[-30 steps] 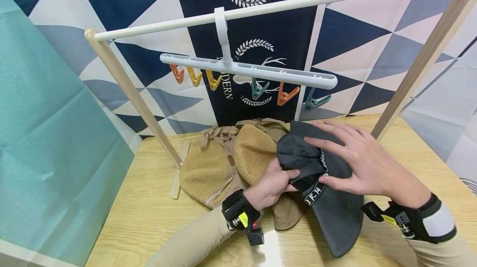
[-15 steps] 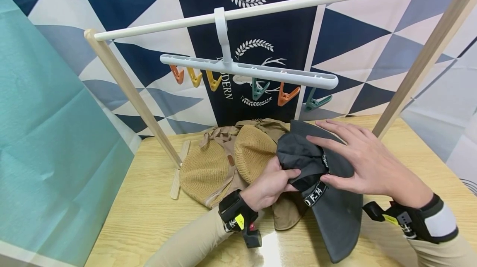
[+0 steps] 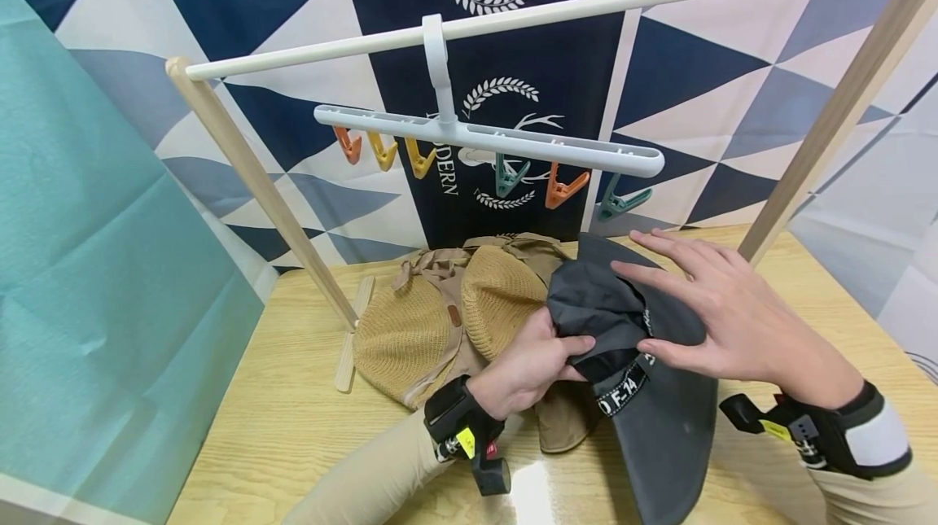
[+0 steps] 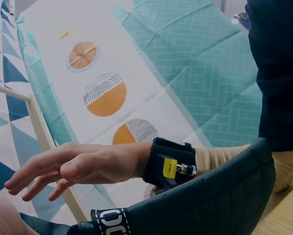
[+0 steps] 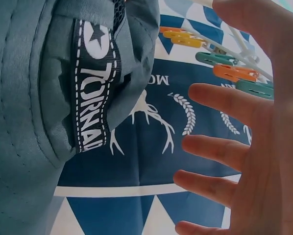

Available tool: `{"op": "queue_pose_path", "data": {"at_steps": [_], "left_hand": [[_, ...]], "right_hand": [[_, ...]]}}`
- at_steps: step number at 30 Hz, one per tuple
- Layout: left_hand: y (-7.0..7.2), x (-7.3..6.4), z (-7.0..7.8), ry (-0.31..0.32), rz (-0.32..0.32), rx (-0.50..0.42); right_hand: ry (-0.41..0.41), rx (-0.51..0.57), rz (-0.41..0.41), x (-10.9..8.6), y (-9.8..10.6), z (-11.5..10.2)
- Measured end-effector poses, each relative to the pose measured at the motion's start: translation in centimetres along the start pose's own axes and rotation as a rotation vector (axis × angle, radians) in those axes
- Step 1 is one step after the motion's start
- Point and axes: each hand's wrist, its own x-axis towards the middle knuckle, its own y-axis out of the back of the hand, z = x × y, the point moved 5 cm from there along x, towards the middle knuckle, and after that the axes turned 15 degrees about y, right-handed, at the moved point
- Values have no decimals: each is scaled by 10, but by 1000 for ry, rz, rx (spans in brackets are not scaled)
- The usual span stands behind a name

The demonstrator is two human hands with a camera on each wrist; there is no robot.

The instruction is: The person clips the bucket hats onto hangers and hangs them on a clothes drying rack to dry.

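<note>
A dark grey bucket hat (image 3: pixel 670 435) with a wide brim and a black-and-white lettered band (image 5: pixel 93 88) is held up above the table, tilted. My left hand (image 3: pixel 529 364) grips its crown, thumb on top and the fingers largely hidden beneath the cloth. Over the brim, my right hand (image 3: pixel 725 317) is spread with its fingers extended. The right wrist view shows a gap between those fingers and the hat. Behind the left hand lie a straw-coloured knit hat (image 3: pixel 401 338) and a second one (image 3: pixel 500 293), both with brown fabric brims.
A white rail (image 3: pixel 542 20) on wooden posts crosses above the table (image 3: pixel 308 444). From it hangs a pale hanger (image 3: pixel 484 134) with several coloured clips, among them an orange clip (image 3: pixel 564 185). A patterned cloth backs the scene, and a teal panel (image 3: pixel 95 281) stands at the left.
The grey hat has shifted slightly right and its lower brim has swung toward me. My right hand has moved a little right, still spread. The left hand keeps its grip.
</note>
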Motion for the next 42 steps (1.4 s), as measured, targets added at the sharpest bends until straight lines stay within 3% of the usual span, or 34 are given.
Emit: {"op": "queue_pose_path", "data": {"at_steps": [11, 23, 42], "left_hand": [[3, 0, 3, 21, -8, 58], [9, 1, 6, 86, -133, 195], [19, -3, 12, 130, -210, 373]], "right_hand": [[-8, 3, -19, -1, -1, 0], [-8, -9, -28, -1, -2, 0], [-7, -15, -16, 0, -4, 0]]}}
